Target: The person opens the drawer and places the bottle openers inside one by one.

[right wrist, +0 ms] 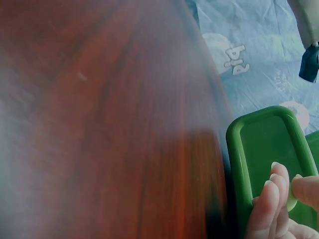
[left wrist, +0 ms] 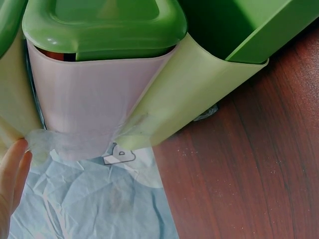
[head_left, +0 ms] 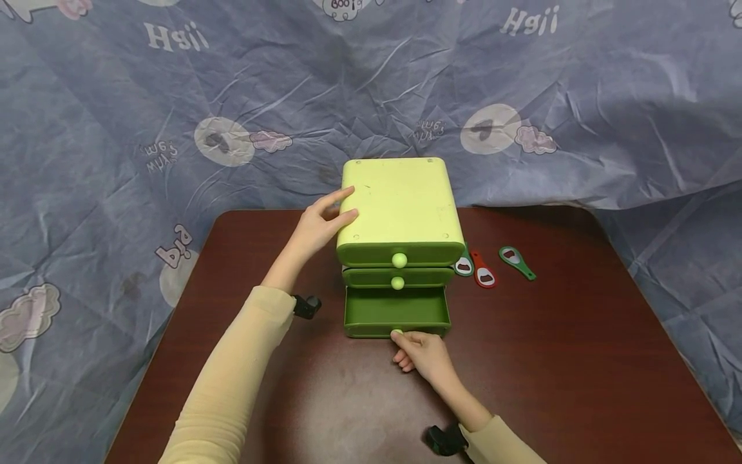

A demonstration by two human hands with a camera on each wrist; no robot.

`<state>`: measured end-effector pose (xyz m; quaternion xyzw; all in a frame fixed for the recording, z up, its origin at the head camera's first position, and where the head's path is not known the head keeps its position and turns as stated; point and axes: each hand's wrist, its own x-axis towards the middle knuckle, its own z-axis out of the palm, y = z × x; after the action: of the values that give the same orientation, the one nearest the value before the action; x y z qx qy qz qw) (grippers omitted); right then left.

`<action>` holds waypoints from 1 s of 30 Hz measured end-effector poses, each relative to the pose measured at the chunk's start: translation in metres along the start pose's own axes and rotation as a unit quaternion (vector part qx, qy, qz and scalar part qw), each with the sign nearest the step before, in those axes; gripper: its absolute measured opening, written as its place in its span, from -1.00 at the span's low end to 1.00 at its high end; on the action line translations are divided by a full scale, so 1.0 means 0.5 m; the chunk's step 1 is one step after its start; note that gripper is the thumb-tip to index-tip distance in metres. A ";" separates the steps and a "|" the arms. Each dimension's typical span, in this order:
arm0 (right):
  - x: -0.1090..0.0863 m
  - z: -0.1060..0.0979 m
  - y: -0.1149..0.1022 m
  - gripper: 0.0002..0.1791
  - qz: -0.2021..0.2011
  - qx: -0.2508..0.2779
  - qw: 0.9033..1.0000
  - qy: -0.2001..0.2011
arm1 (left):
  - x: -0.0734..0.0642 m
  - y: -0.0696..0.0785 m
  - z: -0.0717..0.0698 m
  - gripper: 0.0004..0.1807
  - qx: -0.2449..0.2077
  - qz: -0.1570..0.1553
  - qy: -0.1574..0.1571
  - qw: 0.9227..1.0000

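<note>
A small cabinet [head_left: 400, 200] with a pale yellow-green top and three green drawers stands on the table. Its bottom drawer [head_left: 397, 306] is pulled out, and the part of its inside that shows holds nothing. My right hand [head_left: 428, 356] pinches that drawer's round knob [right wrist: 292, 197] between thumb and fingers. On the cabinet's upper left side rests my left hand [head_left: 315, 225], fingers extended and fingertips touching the top edge. The middle drawer [left wrist: 107, 30] and the top drawer [head_left: 371, 256] are pushed in, the middle one with a slight gap above its casing rim.
Right of the cabinet lie a red bottle opener [head_left: 484, 276] and a green bottle opener [head_left: 518, 262]. Another green opener [head_left: 464, 265] is partly hidden by the cabinet. A patterned blue-grey cloth [head_left: 324, 84] hangs behind the dark red-brown table [head_left: 551, 361].
</note>
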<state>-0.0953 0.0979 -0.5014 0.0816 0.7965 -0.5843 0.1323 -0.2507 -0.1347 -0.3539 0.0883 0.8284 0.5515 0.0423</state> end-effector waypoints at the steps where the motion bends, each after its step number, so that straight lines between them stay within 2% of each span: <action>1: -0.005 0.000 0.001 -0.56 0.001 -0.003 1.000 -0.002 | 0.000 0.000 0.000 -0.41 0.001 0.000 0.001 1.000; 10: -0.042 0.003 0.006 -0.50 0.008 -0.002 1.000 -0.028 | 0.002 -0.003 0.002 -0.40 0.002 0.002 0.002 1.000; 23: -0.045 0.008 0.019 -0.54 -0.002 -0.014 1.000 -0.021 | 0.000 0.000 0.000 -0.40 0.006 0.004 0.000 1.000; 30: -0.048 0.008 0.022 -0.53 0.000 0.005 0.999 -0.032 | -0.001 -0.002 0.000 -0.40 0.004 0.003 0.001 1.000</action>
<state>-0.0686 0.0979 -0.5049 0.0633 0.7891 -0.5903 0.1576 -0.2504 -0.1350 -0.3547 0.0903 0.8307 0.5479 0.0399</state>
